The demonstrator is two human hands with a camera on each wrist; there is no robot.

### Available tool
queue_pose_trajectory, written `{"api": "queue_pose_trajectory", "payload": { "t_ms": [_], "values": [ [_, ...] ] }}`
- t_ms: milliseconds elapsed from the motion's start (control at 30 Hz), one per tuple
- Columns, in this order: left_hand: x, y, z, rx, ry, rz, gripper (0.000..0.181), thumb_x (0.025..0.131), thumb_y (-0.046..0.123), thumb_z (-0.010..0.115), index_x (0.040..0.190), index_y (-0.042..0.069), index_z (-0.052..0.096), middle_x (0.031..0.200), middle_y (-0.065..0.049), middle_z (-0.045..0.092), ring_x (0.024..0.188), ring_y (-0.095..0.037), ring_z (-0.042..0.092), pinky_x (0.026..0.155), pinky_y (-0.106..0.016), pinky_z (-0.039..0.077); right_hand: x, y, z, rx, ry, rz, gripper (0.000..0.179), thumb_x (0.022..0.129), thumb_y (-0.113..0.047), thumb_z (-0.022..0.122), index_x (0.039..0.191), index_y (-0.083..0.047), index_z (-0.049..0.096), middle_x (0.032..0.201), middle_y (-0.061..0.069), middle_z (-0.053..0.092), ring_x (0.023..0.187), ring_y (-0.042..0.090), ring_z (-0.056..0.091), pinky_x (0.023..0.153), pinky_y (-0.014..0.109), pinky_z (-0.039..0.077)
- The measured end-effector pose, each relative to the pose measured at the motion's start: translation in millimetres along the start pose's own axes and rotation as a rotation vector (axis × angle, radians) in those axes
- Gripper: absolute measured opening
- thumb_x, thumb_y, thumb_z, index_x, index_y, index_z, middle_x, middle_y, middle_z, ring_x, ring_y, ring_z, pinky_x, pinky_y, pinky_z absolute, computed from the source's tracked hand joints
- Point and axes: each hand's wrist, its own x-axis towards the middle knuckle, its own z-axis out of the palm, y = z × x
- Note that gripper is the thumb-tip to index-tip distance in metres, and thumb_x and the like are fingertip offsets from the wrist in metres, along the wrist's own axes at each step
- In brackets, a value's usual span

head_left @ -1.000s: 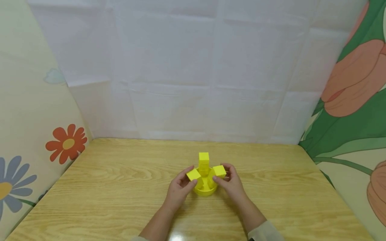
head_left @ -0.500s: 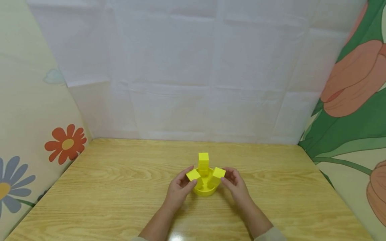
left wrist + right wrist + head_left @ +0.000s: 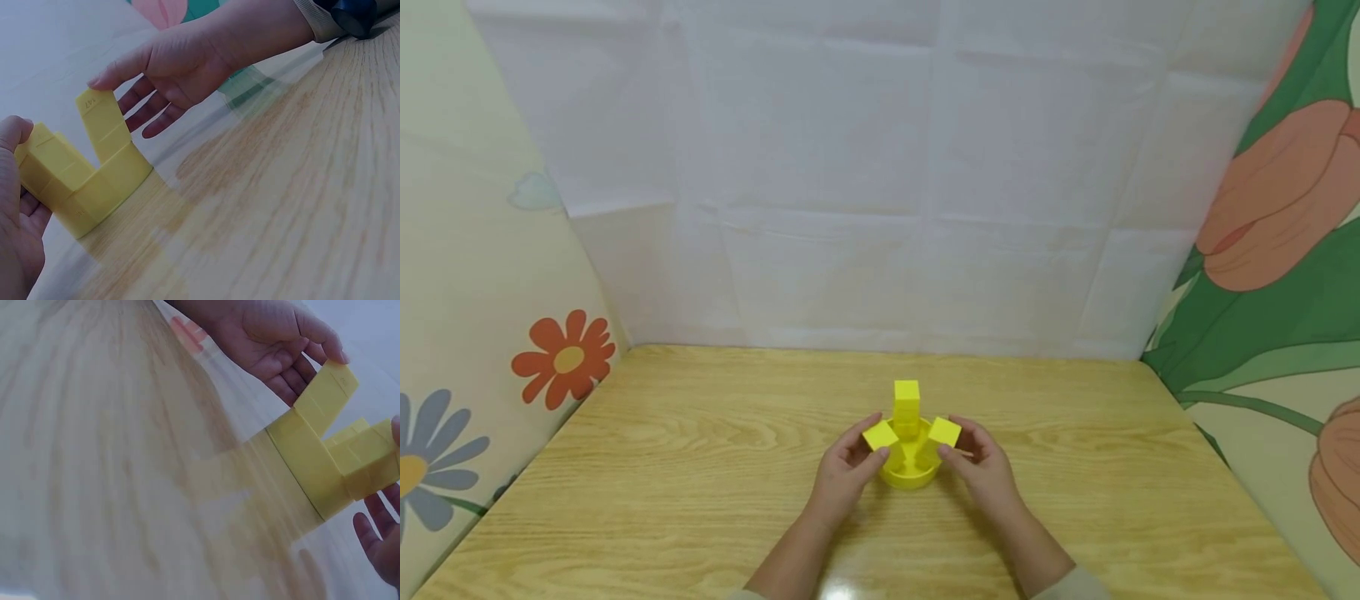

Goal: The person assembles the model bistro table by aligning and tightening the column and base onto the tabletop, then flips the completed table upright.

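A round, shallow yellow dish (image 3: 910, 481) stands on the table with three yellow square blocks in it, each marked off in segments. The back block (image 3: 906, 400) is upright. My left hand (image 3: 841, 477) pinches the top of the left block (image 3: 882, 435), which leans outward, thumb in front and fingers behind. Opposite it, my right hand (image 3: 988, 471) holds the right block (image 3: 944, 432) by its upper end, also leaning outward. The left wrist view shows the right block's (image 3: 103, 122) lower end inside the dish wall (image 3: 112, 190). How the blocks meet the dish floor is hidden.
The wood-grain table (image 3: 700, 475) spreads around the dish. A white sheet (image 3: 887, 183) hangs along its back edge. Panels with printed flowers, a red one (image 3: 568, 358) among them, flank it left and right.
My right hand's thumb slid right and back on the right block, and that block turned and shifted slightly left. My left hand, the dish and the back block look almost unmoved.
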Motion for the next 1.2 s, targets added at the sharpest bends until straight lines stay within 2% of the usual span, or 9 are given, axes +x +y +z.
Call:
{"api": "queue_pose_trajectory", "payload": {
  "t_ms": [300,567,933,1200],
  "values": [
    [0.4,1.5,-0.8,0.007,-0.002,-0.003,0.052,0.092,0.009,0.067,0.14,0.002,0.051,0.147,-0.017,0.049,0.133,-0.032,0.05,0.102,-0.019,0.046,-2.2,1,11,-0.006,0.107,-0.027,0.043,0.087,-0.014,0.074,0.126,-0.003,0.059,0.115,0.018,0.065,0.097,0.011,0.061,0.082,0.017,0.054],
    [1.4,2.1,-2.1,0.01,-0.001,0.006,0.051,0.092,0.008,0.066,0.14,0.001,0.051,0.145,-0.019,0.051,0.131,-0.033,0.052,0.1,-0.019,0.047,-5.3,-2,15,-0.025,0.137,0.009,0.043,0.087,-0.019,0.075,0.126,-0.007,0.06,0.116,0.015,0.065,0.101,0.018,0.06,0.08,0.016,0.053],
    [8.6,5.8,-12.0,0.05,-0.069,-0.02,0.045,0.092,0.007,0.064,0.136,0.003,0.055,0.144,-0.016,0.052,0.13,-0.031,0.052,0.1,-0.02,0.047,-6.4,-4,17,-0.035,0.141,0.019,0.042,0.087,-0.019,0.074,0.125,-0.008,0.06,0.114,0.013,0.065,0.099,0.016,0.059,0.083,0.018,0.051],
    [8.9,9.1,-12.8,0.059,-0.087,-0.051,0.044,0.091,0.006,0.064,0.135,0.006,0.057,0.135,-0.016,0.059,0.117,-0.019,0.058,0.092,-0.016,0.049,-10.4,-5,20,-0.011,0.154,0.037,0.043,0.088,-0.02,0.074,0.127,-0.008,0.059,0.118,0.013,0.065,0.101,0.016,0.059,0.082,0.017,0.052]
  ]
}}
